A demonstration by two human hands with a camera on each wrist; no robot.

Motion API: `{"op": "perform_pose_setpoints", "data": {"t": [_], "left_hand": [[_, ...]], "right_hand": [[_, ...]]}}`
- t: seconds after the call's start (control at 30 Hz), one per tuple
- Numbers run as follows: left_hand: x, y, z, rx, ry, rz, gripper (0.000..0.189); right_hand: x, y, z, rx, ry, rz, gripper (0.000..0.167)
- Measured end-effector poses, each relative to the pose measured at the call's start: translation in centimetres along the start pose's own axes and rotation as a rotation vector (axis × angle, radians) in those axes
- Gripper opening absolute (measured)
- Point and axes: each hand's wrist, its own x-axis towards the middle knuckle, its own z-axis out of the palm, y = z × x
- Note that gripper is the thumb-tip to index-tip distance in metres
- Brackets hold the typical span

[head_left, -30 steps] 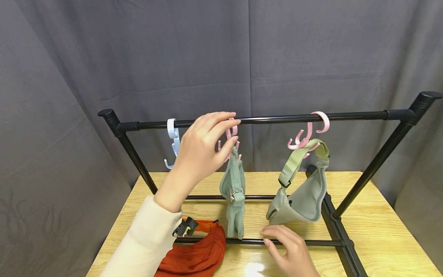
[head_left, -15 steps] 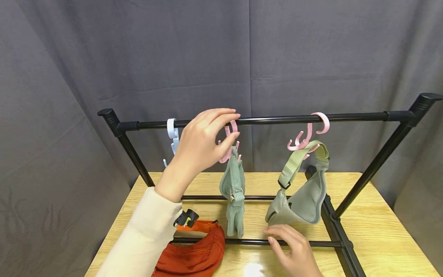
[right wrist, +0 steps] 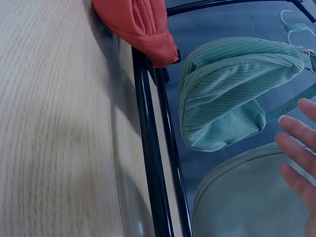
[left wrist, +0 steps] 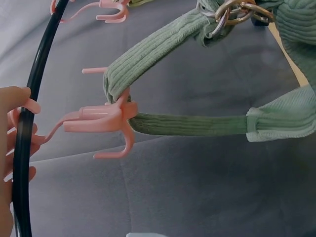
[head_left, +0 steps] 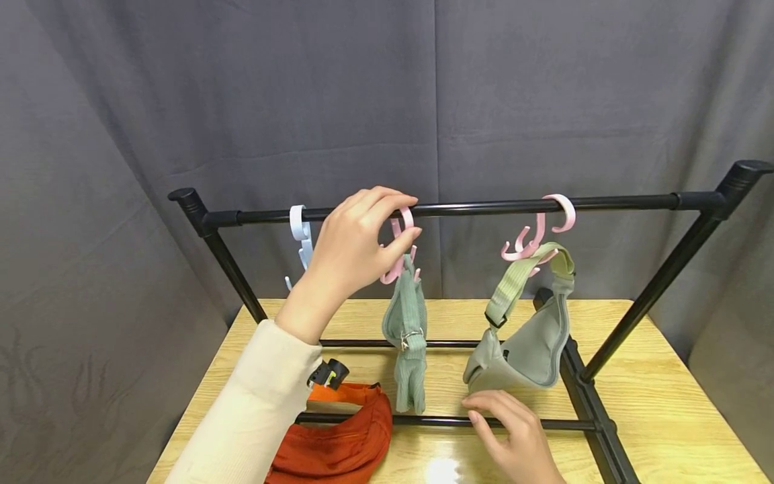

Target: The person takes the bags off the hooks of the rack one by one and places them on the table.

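My left hand [head_left: 363, 245] curls over the black top bar [head_left: 471, 210] of the rack, beside a pink hook [head_left: 392, 273]. In the left wrist view, the thumb lies in front of the bar and the other fingers behind it, around the top of the hook's stem. A green corduroy waist bag [head_left: 411, 380] hangs by its strap from this hook. My right hand [head_left: 510, 430] hovers relaxed below a grey-green waist bag [head_left: 526, 366], its fingers spread in the right wrist view. The grey-green bag's lighter strap [head_left: 510, 289] loops over a second pink hook [head_left: 529, 249].
A pale blue hook [head_left: 300, 232] hangs on the bar, partly hidden by my left hand. Beneath the left sleeve [head_left: 248, 410] lies a red-orange bag [head_left: 345, 437] near the front lower bar [head_left: 435, 421]. The rack stands on a wooden table [head_left: 677, 403]; grey curtains [head_left: 544, 87] surround it.
My left hand has risen slightly along the bar, exposing more of the middle pink hook. The right hand has shifted slightly right. The hanging bags stay almost the same.
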Motion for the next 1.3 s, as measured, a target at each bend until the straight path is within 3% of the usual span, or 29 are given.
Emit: {"op": "perform_pose_setpoints", "data": {"t": [0.33, 0.73, 1.03, 1.3], "left_hand": [[-0.2, -0.1, 0.7, -0.083, 0.083, -0.024, 0.029], [-0.4, 0.4, 1.4, -0.058, 0.147, -0.070, 0.029], [-0.7, 0.4, 1.7, -0.052, 0.177, -0.059, 0.029], [-0.7, 0.4, 1.8, -0.054, 0.183, -0.049, 0.030]], "right_hand": [[0.2, 0.0, 0.4, 0.008, 0.004, -0.033, 0.040], [1.7, -0.4, 0.5, 0.037, 0.033, -0.103, 0.030], [3.2, -1.9, 0.1, 0.095, 0.042, -0.070, 0.038], [5.8, -3.5, 0.1, 0.120, 0.078, -0.056, 0.031]]}}
